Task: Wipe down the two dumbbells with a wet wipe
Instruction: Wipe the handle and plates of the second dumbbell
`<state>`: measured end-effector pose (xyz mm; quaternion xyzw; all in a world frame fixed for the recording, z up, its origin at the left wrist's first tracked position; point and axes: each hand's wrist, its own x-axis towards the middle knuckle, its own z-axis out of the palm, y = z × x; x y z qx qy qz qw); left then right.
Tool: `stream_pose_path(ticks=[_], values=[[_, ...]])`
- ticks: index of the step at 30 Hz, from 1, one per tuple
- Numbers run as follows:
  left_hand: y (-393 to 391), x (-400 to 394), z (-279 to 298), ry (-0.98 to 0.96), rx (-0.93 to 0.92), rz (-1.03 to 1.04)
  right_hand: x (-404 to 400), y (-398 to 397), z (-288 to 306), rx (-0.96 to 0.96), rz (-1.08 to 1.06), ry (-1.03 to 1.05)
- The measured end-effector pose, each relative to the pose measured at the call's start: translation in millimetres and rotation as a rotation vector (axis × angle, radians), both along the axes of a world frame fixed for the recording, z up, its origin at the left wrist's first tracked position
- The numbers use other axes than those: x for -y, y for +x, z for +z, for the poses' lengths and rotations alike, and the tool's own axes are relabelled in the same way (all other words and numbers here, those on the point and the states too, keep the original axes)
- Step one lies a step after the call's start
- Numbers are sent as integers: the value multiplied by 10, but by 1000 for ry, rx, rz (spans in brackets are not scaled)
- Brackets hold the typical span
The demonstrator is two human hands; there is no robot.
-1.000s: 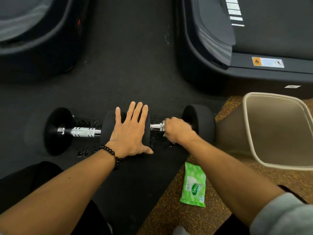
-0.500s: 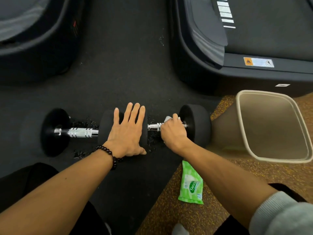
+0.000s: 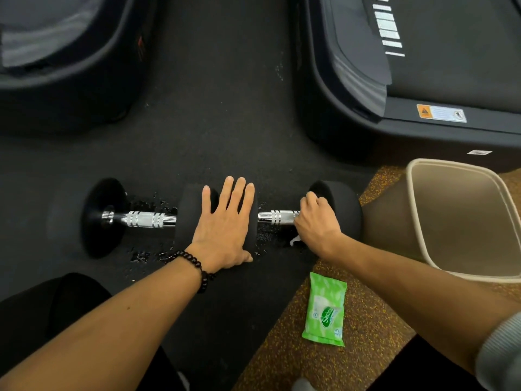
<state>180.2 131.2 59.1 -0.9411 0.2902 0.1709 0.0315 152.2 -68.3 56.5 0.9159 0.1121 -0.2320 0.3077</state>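
Note:
Two black dumbbells with chrome handles lie end to end on the dark floor mat. The left dumbbell (image 3: 141,220) shows its whole handle. My left hand (image 3: 225,224) rests flat, fingers straight, on the two inner weight heads where the dumbbells meet. My right hand (image 3: 315,221) curls round the right end of the right dumbbell's handle (image 3: 277,217), with a white wet wipe (image 3: 294,240) bunched in it; only a corner of the wipe shows below the hand. The right dumbbell's outer head (image 3: 342,206) is just past my right hand.
A green pack of wet wipes (image 3: 325,313) lies on the speckled brown floor near my right forearm. A beige bin (image 3: 462,218) stands open at the right. Dark treadmill bases sit at the back left (image 3: 56,66) and back right (image 3: 408,80). Small debris specks dot the mat round the dumbbells.
My right hand has slid to the right along the right dumbbell's handle, toward its outer head, uncovering more chrome. My left hand has stayed flat on the inner heads.

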Motion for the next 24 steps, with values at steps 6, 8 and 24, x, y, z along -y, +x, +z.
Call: stream_pose_path(ticks=[6, 8, 24], values=[[60, 4, -1, -15, -28, 1, 22, 140, -37, -19, -19, 26], [66, 1, -10, -18, -31, 3, -5, 75, -60, -18, -65, 98], [92, 5, -11, -32, -61, 11, 57, 250, -183, 34, -409, 559]])
